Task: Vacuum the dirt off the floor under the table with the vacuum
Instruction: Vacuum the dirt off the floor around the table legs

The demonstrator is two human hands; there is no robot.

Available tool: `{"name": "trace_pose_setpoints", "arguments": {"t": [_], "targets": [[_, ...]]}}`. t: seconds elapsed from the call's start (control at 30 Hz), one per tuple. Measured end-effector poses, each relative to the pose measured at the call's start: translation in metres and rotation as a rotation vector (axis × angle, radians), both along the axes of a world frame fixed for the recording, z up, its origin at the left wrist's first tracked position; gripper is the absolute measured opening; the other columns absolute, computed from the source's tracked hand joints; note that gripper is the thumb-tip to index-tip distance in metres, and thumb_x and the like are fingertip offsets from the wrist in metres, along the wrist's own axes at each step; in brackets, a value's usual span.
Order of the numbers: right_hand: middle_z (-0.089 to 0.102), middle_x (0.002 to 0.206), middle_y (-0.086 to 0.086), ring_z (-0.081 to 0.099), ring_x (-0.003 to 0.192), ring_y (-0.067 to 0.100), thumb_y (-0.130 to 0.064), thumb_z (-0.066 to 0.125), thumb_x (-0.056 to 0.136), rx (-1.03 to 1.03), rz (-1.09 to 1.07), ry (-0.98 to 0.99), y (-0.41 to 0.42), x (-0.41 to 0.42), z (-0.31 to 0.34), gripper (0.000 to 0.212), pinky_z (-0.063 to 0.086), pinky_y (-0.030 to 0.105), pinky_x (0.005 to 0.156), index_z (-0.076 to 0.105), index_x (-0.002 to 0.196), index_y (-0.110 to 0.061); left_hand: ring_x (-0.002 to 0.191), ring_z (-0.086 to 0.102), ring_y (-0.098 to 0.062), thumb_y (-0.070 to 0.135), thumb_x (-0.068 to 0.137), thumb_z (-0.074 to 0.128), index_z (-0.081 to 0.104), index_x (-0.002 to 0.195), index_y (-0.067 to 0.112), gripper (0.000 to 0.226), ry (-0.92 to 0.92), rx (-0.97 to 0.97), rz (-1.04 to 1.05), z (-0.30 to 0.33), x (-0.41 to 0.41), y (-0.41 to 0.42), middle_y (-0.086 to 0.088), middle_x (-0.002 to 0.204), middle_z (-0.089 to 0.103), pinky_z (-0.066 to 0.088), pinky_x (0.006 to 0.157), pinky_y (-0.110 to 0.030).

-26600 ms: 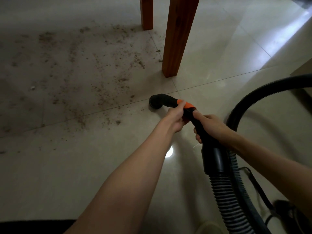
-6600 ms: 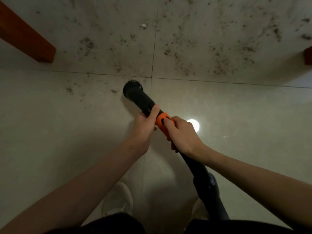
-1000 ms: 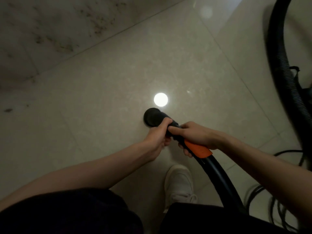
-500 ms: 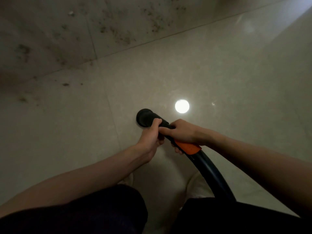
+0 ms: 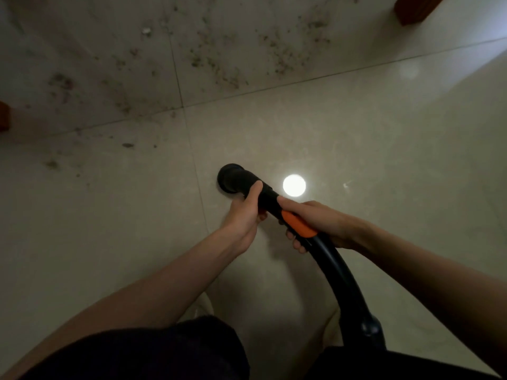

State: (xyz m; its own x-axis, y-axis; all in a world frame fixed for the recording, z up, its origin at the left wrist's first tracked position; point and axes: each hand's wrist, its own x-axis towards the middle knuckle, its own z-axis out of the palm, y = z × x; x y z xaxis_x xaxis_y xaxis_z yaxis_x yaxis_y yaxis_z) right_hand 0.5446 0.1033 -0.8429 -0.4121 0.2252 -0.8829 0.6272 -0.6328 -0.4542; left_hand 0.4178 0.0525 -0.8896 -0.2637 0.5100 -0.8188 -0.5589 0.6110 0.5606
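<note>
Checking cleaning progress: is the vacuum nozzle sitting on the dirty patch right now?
No, the vacuum nozzle rests on bare tile, while the dirt lies farther ahead beyond the grout line.

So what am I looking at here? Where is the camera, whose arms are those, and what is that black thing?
The camera sits on a person's head, looking down, so the arms are their own. The left hand and right hand both grip a black vacuum tube with an orange part. Its round nozzle points at the tiled floor. Brown dirt lies farther ahead, near a wooden table leg. The bright spot looks like a light's reflection.
</note>
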Motion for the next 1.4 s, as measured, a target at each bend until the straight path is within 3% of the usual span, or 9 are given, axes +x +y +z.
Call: {"name": "trace_pose_setpoints", "arguments": {"t": [0.17, 0.23, 0.4, 0.57, 0.67, 0.8, 0.97, 1.1, 1.4], "targets": [[0.061, 0.059, 0.006, 0.060, 0.049, 0.016, -0.053, 0.045, 0.094, 0.106, 0.057, -0.035, 0.002, -0.035, 0.003, 0.046, 0.051, 0.026, 0.050, 0.056, 0.095, -0.008, 0.100, 0.060, -0.021, 0.033, 0.097, 0.047, 0.053, 0.116, 0.005, 0.034, -0.019, 0.021, 0.103, -0.002, -0.028, -0.002, -0.011, 0.107, 0.063, 0.049, 0.093, -0.033], [0.061, 0.058, 0.006, 0.059, 0.048, 0.017, -0.053, 0.045, 0.094, 0.132, 0.080, -0.046, 0.003, -0.050, 0.006, 0.046, 0.051, 0.025, 0.049, 0.055, 0.093, -0.008, 0.100, 0.061, -0.022, 0.032, 0.098, 0.047, 0.048, 0.127, 0.002, 0.042, -0.054, 0.023, 0.187, 0.002, -0.042, 0.000, -0.014, 0.112, 0.061, 0.048, 0.097, -0.036], [0.059, 0.060, 0.007, 0.057, 0.048, 0.018, -0.056, 0.046, 0.092, 0.218, 0.100, -0.041, 0.004, -0.080, 0.022, 0.052, 0.048, 0.025, 0.048, 0.056, 0.089, -0.005, 0.083, 0.060, -0.017, 0.032, 0.098, 0.045, 0.042, 0.132, 0.001, 0.046, -0.153, 0.052, 0.383, 0.025, -0.076, 0.012, -0.010, 0.099, 0.060, 0.048, 0.086, -0.032], [0.057, 0.060, 0.008, 0.053, 0.043, 0.016, -0.054, 0.050, 0.092, 0.312, 0.086, -0.025, 0.013, -0.113, 0.038, 0.048, 0.046, 0.024, 0.045, 0.054, 0.086, -0.006, 0.077, 0.057, -0.017, 0.034, 0.100, 0.041, 0.047, 0.119, 0.003, 0.037, -0.241, 0.100, 0.480, 0.045, -0.101, 0.030, -0.008, 0.086, 0.056, 0.048, 0.084, -0.032], [0.056, 0.064, 0.008, 0.053, 0.043, 0.013, -0.050, 0.048, 0.094, 0.325, 0.114, -0.004, 0.013, -0.129, 0.045, 0.046, 0.047, 0.022, 0.043, 0.053, 0.094, -0.005, 0.069, 0.055, -0.017, 0.042, 0.099, 0.040, 0.049, 0.111, 0.007, 0.038, -0.307, 0.080, 0.552, 0.048, -0.114, 0.037, -0.006, 0.078, 0.055, 0.051, 0.074, -0.030], [0.055, 0.061, 0.008, 0.053, 0.042, 0.014, -0.052, 0.046, 0.094, 0.335, 0.170, -0.017, 0.015, -0.145, 0.043, 0.048, 0.045, 0.023, 0.042, 0.051, 0.095, -0.004, 0.069, 0.057, -0.019, 0.050, 0.097, 0.039, 0.050, 0.115, 0.004, 0.050, -0.321, 0.063, 0.585, 0.047, -0.128, 0.038, -0.008, 0.080, 0.056, 0.052, 0.067, -0.032], [0.057, 0.057, 0.009, 0.053, 0.040, 0.017, -0.052, 0.047, 0.093, 0.365, 0.211, -0.051, 0.006, -0.159, 0.023, 0.049, 0.045, 0.023, 0.041, 0.053, 0.081, -0.005, 0.072, 0.056, -0.024, 0.053, 0.096, 0.036, 0.050, 0.106, 0.000, 0.056, -0.334, -0.016, 0.624, 0.039, -0.136, 0.029, -0.015, 0.084, 0.057, 0.048, 0.079, -0.038], [0.058, 0.060, 0.009, 0.053, 0.039, 0.015, -0.050, 0.045, 0.094, 0.403, 0.218, -0.031, 0.005, -0.163, 0.017, 0.048, 0.044, 0.021, 0.040, 0.053, 0.079, -0.005, 0.070, 0.055, -0.021, 0.057, 0.095, 0.034, 0.051, 0.087, 0.001, 0.059, -0.331, -0.050, 0.616, 0.035, -0.138, 0.029, -0.012, 0.081, 0.054, 0.049, 0.065, -0.033], [0.061, 0.061, 0.008, 0.055, 0.036, 0.013, -0.051, 0.045, 0.093, 0.493, 0.251, -0.044, 0.001, -0.164, 0.010, 0.048, 0.051, 0.026, 0.042, 0.056, 0.079, -0.006, 0.079, 0.060, -0.019, 0.049, 0.096, 0.040, 0.052, 0.115, 0.003, 0.050, -0.197, -0.078, 0.479, 0.023, -0.139, 0.020, -0.011, 0.090, 0.061, 0.049, 0.065, -0.030]]}}
